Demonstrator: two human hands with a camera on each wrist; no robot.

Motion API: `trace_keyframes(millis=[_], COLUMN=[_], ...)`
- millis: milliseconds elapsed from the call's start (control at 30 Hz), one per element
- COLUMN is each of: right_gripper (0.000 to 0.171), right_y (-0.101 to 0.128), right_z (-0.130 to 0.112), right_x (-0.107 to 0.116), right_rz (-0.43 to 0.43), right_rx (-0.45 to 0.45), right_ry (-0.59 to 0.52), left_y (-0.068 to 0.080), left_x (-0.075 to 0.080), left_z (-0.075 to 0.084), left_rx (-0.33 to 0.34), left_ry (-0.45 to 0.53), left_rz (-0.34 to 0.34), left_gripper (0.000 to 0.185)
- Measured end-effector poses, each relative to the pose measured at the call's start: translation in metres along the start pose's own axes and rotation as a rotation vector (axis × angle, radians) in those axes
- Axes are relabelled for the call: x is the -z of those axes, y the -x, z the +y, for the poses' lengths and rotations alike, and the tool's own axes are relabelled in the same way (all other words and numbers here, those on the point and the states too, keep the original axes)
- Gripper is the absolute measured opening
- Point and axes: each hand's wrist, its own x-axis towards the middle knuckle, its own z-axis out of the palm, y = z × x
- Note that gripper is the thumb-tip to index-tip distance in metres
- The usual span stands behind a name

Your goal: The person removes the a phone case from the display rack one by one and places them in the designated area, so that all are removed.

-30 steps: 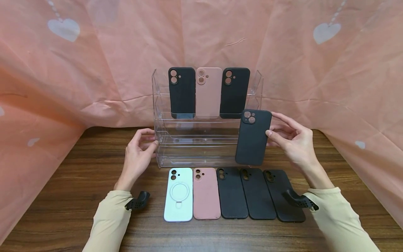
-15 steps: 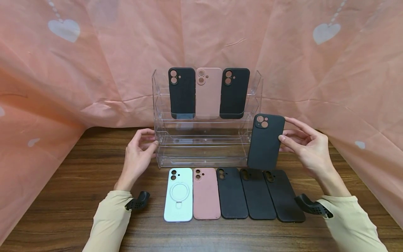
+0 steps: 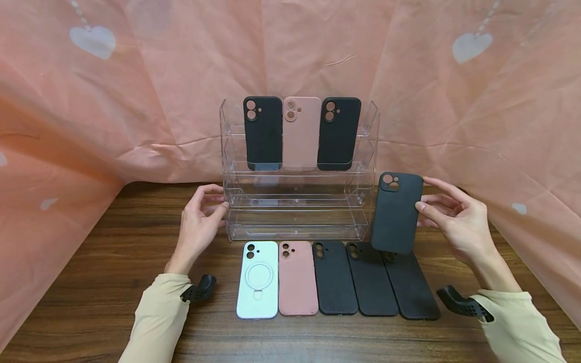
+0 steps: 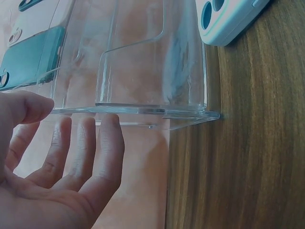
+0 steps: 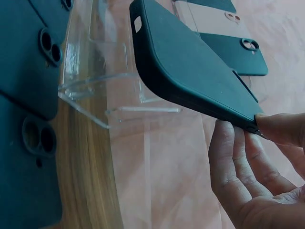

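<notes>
Nearest you, five cases (image 3: 336,278) lie in a row on the table (image 3: 91,302). Your right hand (image 3: 458,222) pinches a black case (image 3: 396,213) upright, right of the clear rack (image 3: 295,201). Your left hand (image 3: 199,224), fingers relaxed, touches the rack's left wall.

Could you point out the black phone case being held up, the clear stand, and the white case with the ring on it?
held black case (image 3: 396,214), head view, middle of its back.
clear stand (image 3: 295,201), head view, a bare lower shelf.
white case (image 3: 257,280), head view, its ring.
</notes>
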Motion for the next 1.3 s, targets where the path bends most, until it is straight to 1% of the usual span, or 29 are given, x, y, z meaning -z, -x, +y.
trace_keyframes(millis=[300,533,667,767,900,1167,1300], right_gripper=[0.060,0.058,0.058,0.058,0.057,0.057,0.058], right_y=[0.007,0.015,0.018,0.020,0.023,0.030,0.033], right_z=[0.002,0.000,0.003,0.004,0.006,0.011,0.011], right_x=[0.021,0.034,0.046,0.056,0.069,0.093,0.105], right_rz=[0.001,0.047,0.028,0.003,-0.018,-0.058,-0.079], right_rx=[-0.029,-0.112,-0.124,-0.134,-0.170,-0.243,-0.284], right_ry=[0.002,0.110,0.112,0.133,0.177,0.198,0.265], left_y=[-0.001,-0.001,-0.001,-0.001,-0.001,-0.001,-0.002], left_x=[0.000,0.000,0.000,0.000,0.000,0.000,0.000], left_z=[-0.001,-0.003,-0.003,-0.002,-0.002,-0.004,-0.005], left_rx=[-0.005,-0.011,-0.013,-0.012,-0.013,-0.025,-0.023], left_ry=[-0.006,-0.022,-0.027,-0.025,-0.020,-0.020,-0.017], left_rz=[0.003,0.006,0.008,0.006,0.005,0.008,0.010], left_gripper=[0.033,0.032,0.032,0.032,0.032,0.032,0.032])
